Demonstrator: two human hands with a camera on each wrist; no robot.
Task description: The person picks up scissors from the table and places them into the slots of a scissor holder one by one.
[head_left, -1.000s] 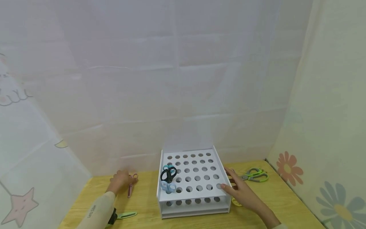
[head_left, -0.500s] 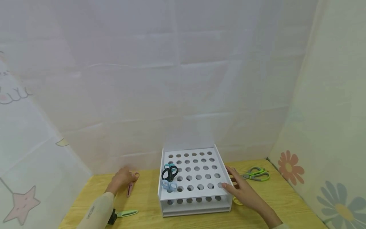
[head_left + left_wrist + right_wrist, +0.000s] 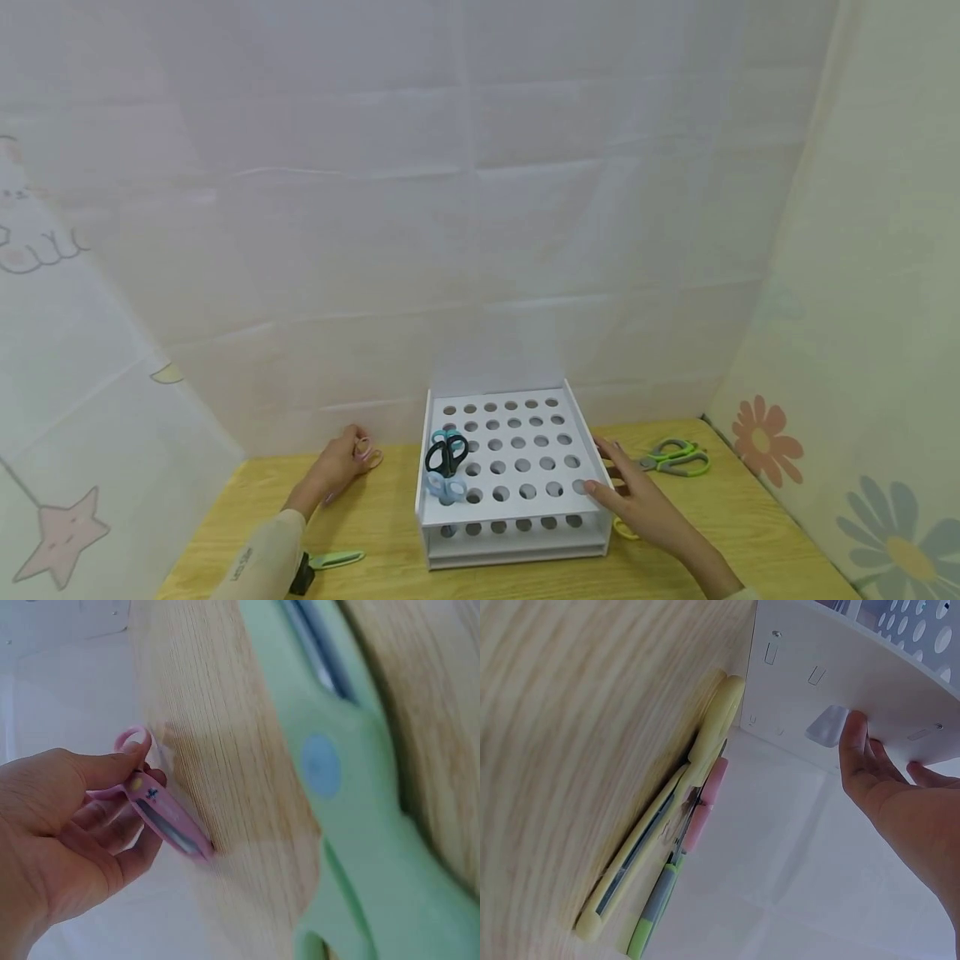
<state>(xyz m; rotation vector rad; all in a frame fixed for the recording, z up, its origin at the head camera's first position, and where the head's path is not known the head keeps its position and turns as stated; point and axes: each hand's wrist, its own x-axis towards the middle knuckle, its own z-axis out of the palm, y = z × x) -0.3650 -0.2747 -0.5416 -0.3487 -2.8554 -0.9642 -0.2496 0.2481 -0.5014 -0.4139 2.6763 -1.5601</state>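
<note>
My left hand (image 3: 336,467) pinches a small pair of pink scissors (image 3: 174,825) near the pivot and handles. In the left wrist view the thumb lies on top, and the blades angle down toward the table. My right hand (image 3: 637,504) holds the right side wall of a white rack (image 3: 513,454) with rows of round holes. Its thumb rests over the top edge; the fingers lie along the outer wall, by a cutout in the right wrist view. Black scissors (image 3: 447,454), teal scissors (image 3: 447,435) and light blue scissors (image 3: 444,485) stand handles-up in the rack's left column.
Light green scissors (image 3: 337,560) lie beneath the left forearm. Right of the rack are yellow scissors (image 3: 697,765), pink-handled scissors (image 3: 705,802) and green-grey scissors (image 3: 678,458). White sheeting (image 3: 337,250) stands behind the wooden table (image 3: 390,575).
My left hand has taken hold of the pink scissors, which have shifted and turned slightly to the right with it. The right hand stays on the rack.
</note>
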